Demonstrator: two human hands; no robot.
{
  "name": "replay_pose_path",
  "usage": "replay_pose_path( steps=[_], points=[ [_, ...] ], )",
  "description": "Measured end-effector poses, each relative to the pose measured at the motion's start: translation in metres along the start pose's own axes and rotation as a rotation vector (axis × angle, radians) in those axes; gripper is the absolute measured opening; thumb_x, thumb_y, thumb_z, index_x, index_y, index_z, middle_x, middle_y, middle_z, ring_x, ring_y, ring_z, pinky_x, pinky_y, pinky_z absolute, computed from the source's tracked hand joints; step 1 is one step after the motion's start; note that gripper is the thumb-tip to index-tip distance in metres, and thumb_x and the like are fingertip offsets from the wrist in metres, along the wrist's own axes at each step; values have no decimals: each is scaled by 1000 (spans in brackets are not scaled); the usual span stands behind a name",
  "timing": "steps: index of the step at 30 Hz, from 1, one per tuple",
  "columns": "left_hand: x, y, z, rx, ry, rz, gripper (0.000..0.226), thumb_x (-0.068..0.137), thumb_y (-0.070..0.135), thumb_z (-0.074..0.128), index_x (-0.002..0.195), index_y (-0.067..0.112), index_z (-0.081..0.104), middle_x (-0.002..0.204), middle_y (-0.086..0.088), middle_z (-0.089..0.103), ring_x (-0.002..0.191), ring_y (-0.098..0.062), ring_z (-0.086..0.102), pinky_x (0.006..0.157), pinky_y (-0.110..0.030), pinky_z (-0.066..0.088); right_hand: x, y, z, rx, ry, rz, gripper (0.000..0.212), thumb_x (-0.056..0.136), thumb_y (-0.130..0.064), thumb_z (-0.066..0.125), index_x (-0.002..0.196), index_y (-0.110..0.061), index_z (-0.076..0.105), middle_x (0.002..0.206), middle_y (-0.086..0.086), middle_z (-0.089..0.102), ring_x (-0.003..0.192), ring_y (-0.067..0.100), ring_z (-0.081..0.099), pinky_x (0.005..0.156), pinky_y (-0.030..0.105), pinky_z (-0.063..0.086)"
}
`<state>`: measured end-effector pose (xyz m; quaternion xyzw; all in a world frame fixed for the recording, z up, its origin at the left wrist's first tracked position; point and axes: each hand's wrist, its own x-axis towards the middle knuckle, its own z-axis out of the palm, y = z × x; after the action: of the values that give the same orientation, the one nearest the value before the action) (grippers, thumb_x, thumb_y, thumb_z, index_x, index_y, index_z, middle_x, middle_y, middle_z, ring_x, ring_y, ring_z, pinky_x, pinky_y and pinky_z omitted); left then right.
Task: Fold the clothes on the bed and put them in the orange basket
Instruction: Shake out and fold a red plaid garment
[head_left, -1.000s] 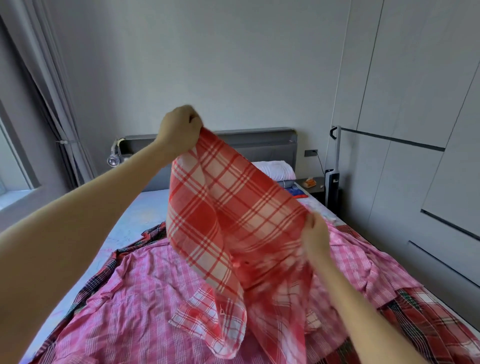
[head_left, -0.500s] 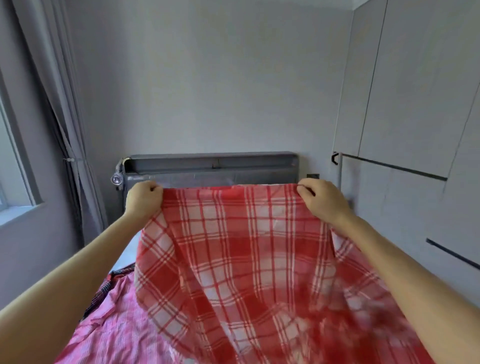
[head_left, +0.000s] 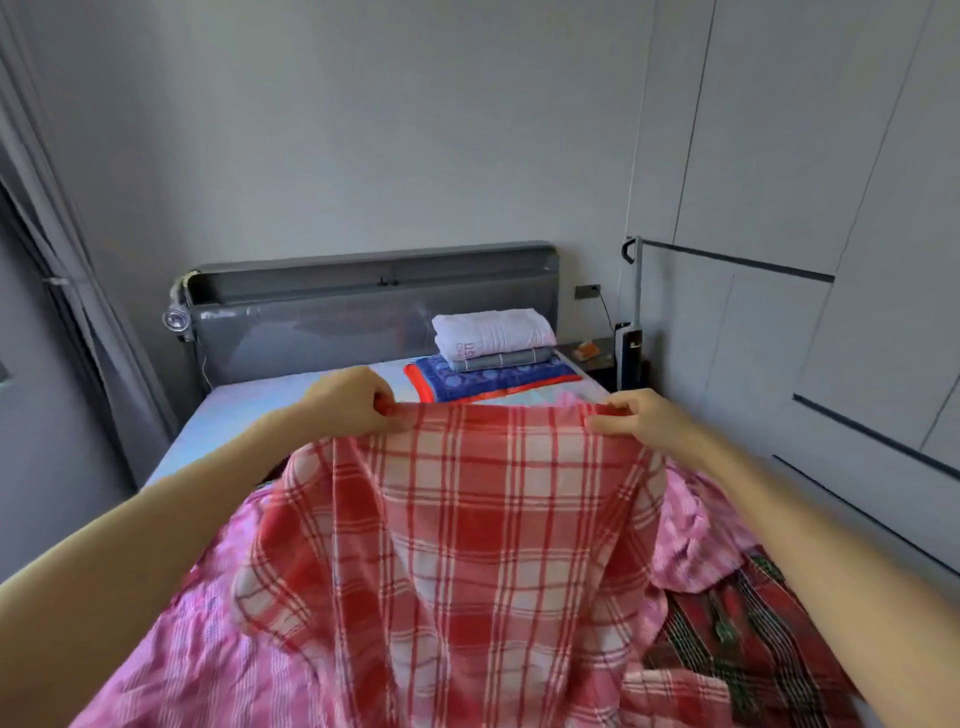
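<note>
While my left hand (head_left: 353, 397) pinches the top hem of the red checked cloth (head_left: 467, 519) at about 11 o'clock and my right hand (head_left: 641, 421) pinches the same hem at 1 o'clock, the hem runs nearly level between them. The rest hangs down toward 6 o'clock, draping over the clothes on the bed (head_left: 249, 415). Both hands have fingers curled tight on the fabric.

Under the cloth a pink striped shirt (head_left: 208, 649) spreads from 8 o'clock round to 4 o'clock. A dark plaid garment (head_left: 737, 634) lies at 4 o'clock, touching the pink one.

Bare sheet shows at 10 to 11 o'clock, up to the grey headboard (head_left: 337, 322) at 12. A folded white towel (head_left: 493, 332) on a blue mat (head_left: 493, 379) sits at 1 o'clock, near the bed's right edge. The wardrobe (head_left: 831, 312) runs close along 3 o'clock; the curtain (head_left: 62, 260) hangs at 9 o'clock.
</note>
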<state>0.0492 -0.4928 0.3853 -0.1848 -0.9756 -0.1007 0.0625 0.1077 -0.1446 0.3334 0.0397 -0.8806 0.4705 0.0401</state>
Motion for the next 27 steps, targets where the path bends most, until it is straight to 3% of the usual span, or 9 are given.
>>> replay_pose_path(
  steps=[2, 4, 8, 10, 13, 19, 21, 23, 27],
  points=[
    [7, 9, -1, -61, 214, -72, 45, 79, 47, 68, 52, 18, 45, 56, 1, 47, 66, -25, 46, 56, -29, 34, -6, 18, -6, -11, -53, 34, 30, 72, -29, 79, 95, -12, 72, 103, -3, 68, 91, 15, 65, 85, 30, 50],
    [13, 27, -4, -15, 310, -96, 41, 81, 50, 65, 59, 18, 49, 69, -1, 53, 74, -27, 51, 61, -29, 36, -15, 34, -6, -73, -103, 31, 17, 72, -15, 79, 85, -21, 70, 89, -5, 69, 84, 9, 65, 78, 19, 49],
    [23, 62, -9, 232, 203, -115, 37, 82, 49, 63, 81, 12, 66, 87, -7, 61, 91, -31, 60, 64, -29, 35, -25, 56, 2, -153, -29, -15, 12, 80, -10, 71, 76, -21, 66, 74, -6, 65, 67, 5, 61, 59, 12, 43],
    [23, 71, -14, 186, 97, -117, 34, 77, 43, 71, 76, 10, 65, 73, -4, 56, 80, -27, 59, 62, -27, 36, -24, 74, -5, -194, 110, -36, 4, 80, -16, 72, 80, -17, 68, 75, -2, 65, 72, 15, 60, 65, 25, 44],
    [21, 77, -19, -203, 67, -123, 23, 73, 22, 79, 56, 18, 63, 44, 10, 49, 49, -3, 48, 50, -15, 36, -22, 100, -23, -210, 272, -34, 20, 77, -25, 75, 69, -12, 63, 67, 6, 61, 68, 26, 56, 62, 36, 40],
    [12, 75, -33, -759, 382, -303, 26, 74, 2, 72, 69, 27, 72, 52, 11, 63, 53, -5, 57, 63, -19, 53, -28, 132, -28, -236, 303, 25, 23, 83, -22, 68, 62, -14, 61, 64, 1, 60, 63, 19, 52, 53, 33, 31],
    [13, 64, -38, -777, 531, -369, 16, 73, 8, 76, 82, 21, 73, 62, 1, 65, 60, -13, 59, 76, -32, 57, -26, 137, -24, -224, 319, 51, 31, 86, -15, 64, 57, -18, 52, 59, -3, 56, 56, 15, 46, 49, 30, 27],
    [13, 54, -44, -734, 660, -399, 10, 67, 21, 79, 73, 23, 70, 76, -8, 63, 71, -20, 58, 83, -48, 55, -23, 138, -19, -230, 336, 66, 35, 88, -10, 60, 56, -16, 47, 54, -5, 46, 54, 18, 42, 45, 26, 24],
    [23, 32, -54, -671, 837, -443, 11, 65, 30, 71, 60, 23, 63, 76, -3, 58, 77, -14, 56, 68, -36, 50, -13, 142, -10, -237, 362, 112, 34, 83, 9, 52, 56, -11, 46, 53, -5, 39, 54, 18, 39, 45, 22, 21]
  ],
)
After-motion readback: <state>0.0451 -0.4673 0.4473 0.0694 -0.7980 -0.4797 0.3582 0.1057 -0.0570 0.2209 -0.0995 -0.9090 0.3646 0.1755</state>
